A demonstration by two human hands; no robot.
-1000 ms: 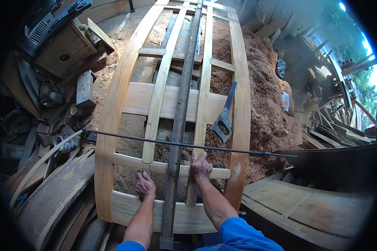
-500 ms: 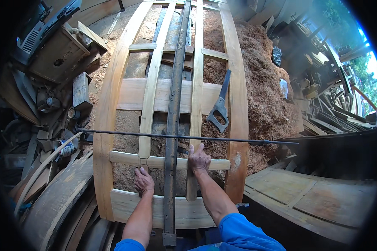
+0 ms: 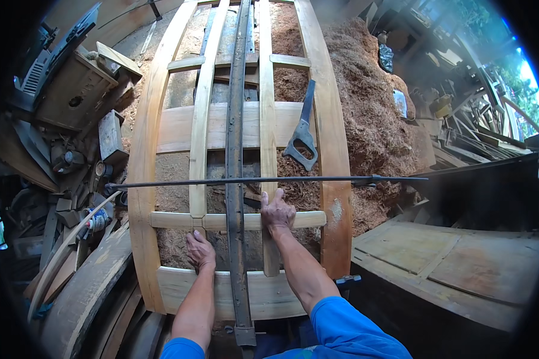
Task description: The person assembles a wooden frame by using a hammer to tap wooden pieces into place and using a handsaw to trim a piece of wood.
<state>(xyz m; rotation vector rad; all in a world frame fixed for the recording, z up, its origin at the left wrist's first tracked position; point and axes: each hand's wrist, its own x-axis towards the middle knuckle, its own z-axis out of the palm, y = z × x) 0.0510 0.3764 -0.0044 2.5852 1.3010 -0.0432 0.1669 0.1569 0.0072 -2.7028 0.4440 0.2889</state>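
A pale wooden door frame lies flat, with two curved outer posts, cross rails and inner slats. My left hand (image 3: 201, 251) is closed around the lower end of the left slat (image 3: 201, 143), just below the lower cross rail (image 3: 175, 220). On the right slat (image 3: 268, 128), my right hand (image 3: 278, 213) grips where it meets that same rail, its fingers partly wrapped over the wood. Between my hands runs a long dark metal bar clamp (image 3: 235, 137). A thinner metal clamp rod (image 3: 215, 181) crosses the frame just beyond my fingers.
A handsaw (image 3: 303, 134) rests by the right post (image 3: 335, 161). Heaped wood shavings (image 3: 371, 113) lie beyond it. At the lower right is a panelled board (image 3: 443, 263); a hammer head (image 3: 348, 279) shows beside the frame. Scrap wood and a wooden box (image 3: 75, 90) crowd the left.
The view has shifted, so the frame and clamps appear slightly farther left and higher. Both hands stay at about the same spots on the slats.
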